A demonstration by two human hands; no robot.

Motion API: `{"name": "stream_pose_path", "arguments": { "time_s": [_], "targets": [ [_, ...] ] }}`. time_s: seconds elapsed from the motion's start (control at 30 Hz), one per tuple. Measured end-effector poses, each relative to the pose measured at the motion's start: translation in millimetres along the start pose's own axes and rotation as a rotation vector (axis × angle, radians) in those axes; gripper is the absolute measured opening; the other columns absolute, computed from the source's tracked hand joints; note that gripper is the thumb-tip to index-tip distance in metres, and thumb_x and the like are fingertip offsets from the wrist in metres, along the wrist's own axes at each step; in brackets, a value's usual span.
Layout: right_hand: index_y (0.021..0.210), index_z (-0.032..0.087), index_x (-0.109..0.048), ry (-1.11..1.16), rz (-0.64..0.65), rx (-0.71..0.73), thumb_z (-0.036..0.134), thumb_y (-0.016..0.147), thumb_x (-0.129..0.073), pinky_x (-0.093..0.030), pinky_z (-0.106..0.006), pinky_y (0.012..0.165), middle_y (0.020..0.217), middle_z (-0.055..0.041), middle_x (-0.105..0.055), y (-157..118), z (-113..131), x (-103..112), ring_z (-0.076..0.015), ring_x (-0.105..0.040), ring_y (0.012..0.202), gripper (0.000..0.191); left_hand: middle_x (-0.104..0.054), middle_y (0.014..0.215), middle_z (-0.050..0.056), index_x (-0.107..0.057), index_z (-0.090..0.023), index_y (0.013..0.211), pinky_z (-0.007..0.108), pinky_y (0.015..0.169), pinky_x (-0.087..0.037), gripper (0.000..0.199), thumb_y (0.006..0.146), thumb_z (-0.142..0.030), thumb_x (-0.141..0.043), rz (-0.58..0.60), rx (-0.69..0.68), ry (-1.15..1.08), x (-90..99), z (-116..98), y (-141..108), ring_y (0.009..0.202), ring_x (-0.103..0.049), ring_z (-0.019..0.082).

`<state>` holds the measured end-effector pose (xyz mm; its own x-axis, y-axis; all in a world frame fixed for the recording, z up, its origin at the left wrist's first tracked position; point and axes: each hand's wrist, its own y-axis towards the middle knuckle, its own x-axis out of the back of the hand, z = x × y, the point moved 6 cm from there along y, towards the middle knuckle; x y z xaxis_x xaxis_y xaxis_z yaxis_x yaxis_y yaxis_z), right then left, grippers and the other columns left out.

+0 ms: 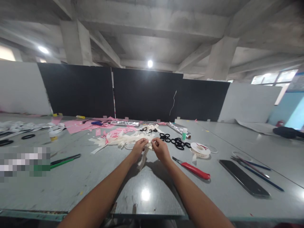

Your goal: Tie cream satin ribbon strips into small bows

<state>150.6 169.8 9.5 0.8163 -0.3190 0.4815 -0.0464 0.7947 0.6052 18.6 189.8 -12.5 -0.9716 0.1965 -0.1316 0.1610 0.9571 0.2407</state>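
Note:
A cream-white ribbon (142, 160) is held up over the middle of the table, its loose tail hanging below my fingers. My left hand (140, 148) pinches it from one side and my right hand (161, 148) from the other, fingertips almost meeting. What the gathered part between them looks like is too small to tell. Just behind my hands lies a pile of white ribbon strips (118, 141). Black elastic rings (178, 143) sit in a heap to the right, near a ribbon spool (200, 149).
A red-handled knife (194, 170) lies right of my right forearm, with a dark phone (243, 177) and blue-handled tools (257, 171) beyond. A glue stick (184, 134) stands behind the rings. Pink sheets (78, 125) lie at the back; a green-edged tool (65, 161) lies left.

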Motion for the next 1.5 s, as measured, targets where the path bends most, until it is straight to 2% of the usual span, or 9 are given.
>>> {"name": "stream_pose_path", "arguments": {
  "time_s": [0.27,0.4,0.53,0.63,0.87,1.1,1.3,1.5],
  "targets": [
    [0.083,0.019,-0.060,-0.004,0.000,0.001,0.034,0.083,-0.048,-0.026,-0.022,0.053,0.055,0.0060,-0.045,-1,2,0,-0.0107,-0.043,0.053,0.019,-0.045,0.057,-0.005,-0.052,-0.017,0.068,0.021,0.051,-0.029,0.034,0.066,-0.047,-0.069,0.060,-0.039,-0.042,-6.5,-4,-2,0.052,-0.037,0.008],
    [0.082,0.019,-0.060,-0.006,-0.037,-0.004,0.035,0.083,-0.048,-0.027,-0.022,0.054,0.056,0.0057,-0.045,-2,5,3,-0.0110,-0.043,0.053,0.020,-0.044,0.056,-0.006,-0.051,-0.017,0.070,0.020,0.050,-0.029,0.034,0.067,-0.047,-0.068,0.039,-0.019,-0.093,-4.1,-1,-1,0.050,-0.036,0.007],
    [0.091,0.019,-0.060,0.092,-0.095,-0.015,0.034,0.082,-0.047,-0.029,-0.022,0.054,0.055,0.0061,-0.044,-2,6,5,-0.0115,-0.042,0.053,0.021,-0.048,0.060,-0.005,-0.050,-0.018,0.076,0.021,0.052,-0.035,0.039,0.069,-0.053,-0.065,-0.004,-0.025,-0.167,0.0,-1,-2,0.051,-0.043,0.008],
    [0.087,0.016,-0.063,0.202,-0.069,-0.041,0.034,0.080,-0.049,-0.030,-0.022,0.052,0.055,0.0047,-0.045,-1,5,0,-0.0116,-0.041,0.053,0.023,-0.053,0.063,-0.003,-0.052,-0.018,0.078,0.022,0.052,-0.037,0.040,0.069,-0.055,-0.065,0.011,-0.017,-0.167,-0.9,-1,-3,0.053,-0.048,0.010],
    [0.090,0.013,-0.069,0.396,0.003,-0.146,0.039,0.075,-0.053,-0.030,-0.022,0.046,0.053,0.0030,-0.047,-1,0,-15,-0.0105,-0.038,0.049,0.034,-0.056,0.062,-0.002,-0.054,-0.017,0.078,0.022,0.052,-0.038,0.040,0.070,-0.055,-0.065,0.017,-0.017,-0.166,-2.3,-1,-4,0.052,-0.049,0.010],
    [0.101,0.015,-0.063,0.625,0.078,-0.339,0.042,0.070,-0.059,-0.027,-0.020,0.036,0.050,0.0075,-0.044,-6,-11,-28,-0.0065,-0.032,0.037,0.041,-0.056,0.064,-0.001,-0.056,-0.016,0.078,0.024,0.056,-0.041,0.040,0.070,-0.054,-0.064,0.064,0.021,-0.179,-4.9,5,-2,0.056,-0.051,0.011],
    [0.083,0.020,-0.052,0.745,0.097,-0.403,0.042,0.066,-0.063,-0.024,-0.018,0.033,0.045,0.0109,-0.040,-7,-14,-31,-0.0051,-0.029,0.034,0.030,-0.052,0.062,-0.003,-0.054,-0.017,0.075,0.021,0.053,-0.038,0.040,0.070,-0.055,-0.063,0.111,0.037,-0.133,-5.6,15,2,0.053,-0.047,0.009],
    [0.072,0.018,-0.052,0.758,0.099,-0.436,0.042,0.068,-0.062,-0.022,-0.017,0.033,0.046,0.0094,-0.039,-7,-12,-27,-0.0040,-0.028,0.035,0.026,-0.048,0.061,-0.005,-0.053,-0.017,0.075,0.021,0.052,-0.035,0.038,0.070,-0.053,-0.064,0.014,-0.094,0.027,-1.1,1,2,0.054,-0.043,0.009]
  ]
}}
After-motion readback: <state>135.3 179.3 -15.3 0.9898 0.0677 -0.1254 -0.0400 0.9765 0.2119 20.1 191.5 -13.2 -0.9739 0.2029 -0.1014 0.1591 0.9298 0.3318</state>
